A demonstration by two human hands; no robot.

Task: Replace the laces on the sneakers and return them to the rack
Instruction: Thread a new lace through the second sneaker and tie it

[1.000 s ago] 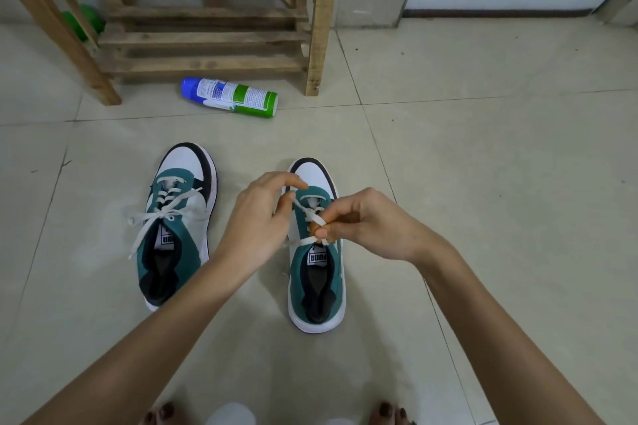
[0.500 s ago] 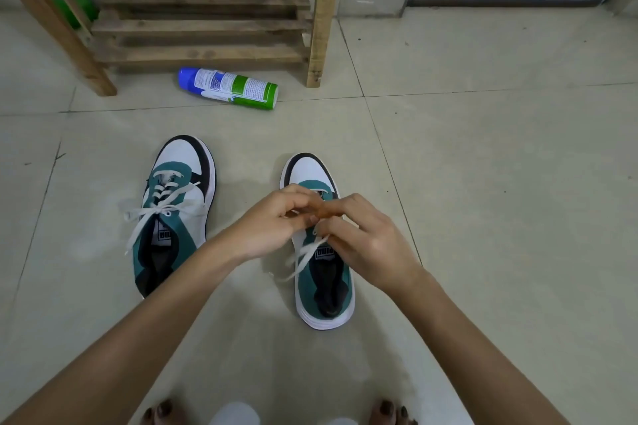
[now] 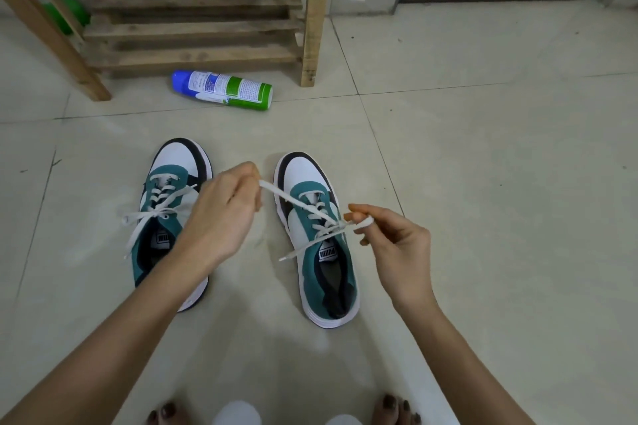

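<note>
The flat white lace ran taut across the right-hand teal, white and black low-top sneaker, which stood on the pale tiled floor near the person's feet, toe pointing far. The left hand pinched one loop of that lace between thumb and fingers up near the toe, while the right hand pinched the other loop at the sneaker's right side, its remaining fingers curled; a loose tip trailed off the near-left of the tongue. The bow seemed to be in the middle of being drawn tight. If either loop were pulled too far, its free tail could slip through the knot and undo the bow, and an uneven pull would likely leave one loop long and one short. The light shoe had nothing bracing it, so a hard tug might tip or skid it on the smooth tile. Just left stood the matching second sneaker, its lace already tied in a bow. Farther off, a blue, white and green spray can lay on its side in front of the slatted wooden rack, where it might roll or obstruct the sneakers' return.
</note>
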